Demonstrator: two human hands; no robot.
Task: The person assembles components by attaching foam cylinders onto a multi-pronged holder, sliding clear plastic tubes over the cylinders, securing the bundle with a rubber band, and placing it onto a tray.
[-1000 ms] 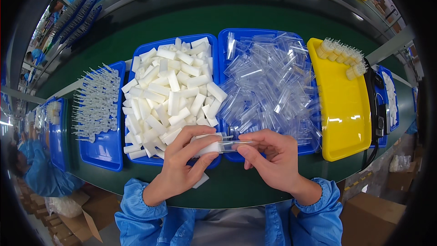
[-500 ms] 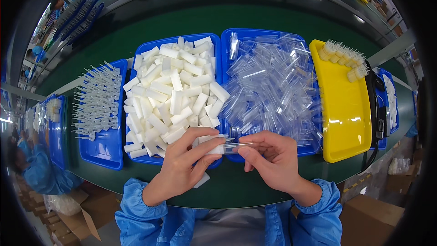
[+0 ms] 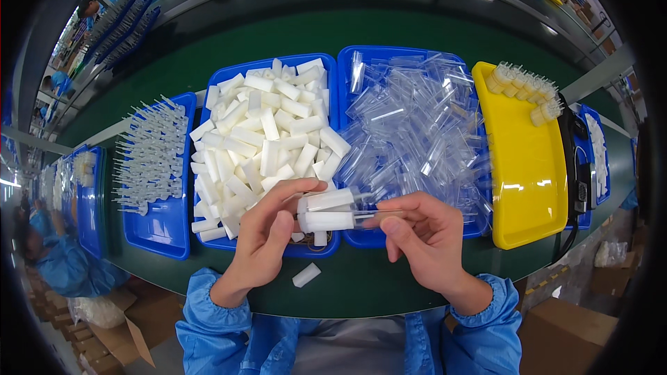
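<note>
Between my hands lie two clear plastic tubes with white cylindrical pieces inside (image 3: 329, 221), side by side. Their left ends rest in the curled fingers of my left hand (image 3: 267, 232), whose thumb stands away from them. At the other end, my right hand (image 3: 424, 239) pinches the clear tube end between thumb and fingers. Just below, a single loose white cylinder (image 3: 306, 275) rests on the green table. Behind my left hand is a blue tray (image 3: 212, 235) heaped with white cylinders (image 3: 267, 121). Loose clear tubes (image 3: 417, 125) fill another blue tray (image 3: 361, 239) behind my right hand.
On the left, a blue tray (image 3: 163, 232) carries rows of upright translucent pointed parts (image 3: 149, 160). The yellow tray (image 3: 531, 194) at right has several filled clear tubes (image 3: 521, 83) at its far end. Beyond it sits a black device (image 3: 580, 187). A blue-sleeved co-worker (image 3: 73, 264) is at far left.
My left fingers have opened from over the tubes, so two filled tubes now show between my hands. My right hand has shifted slightly right. The loose cylinder on the table is now uncovered.
</note>
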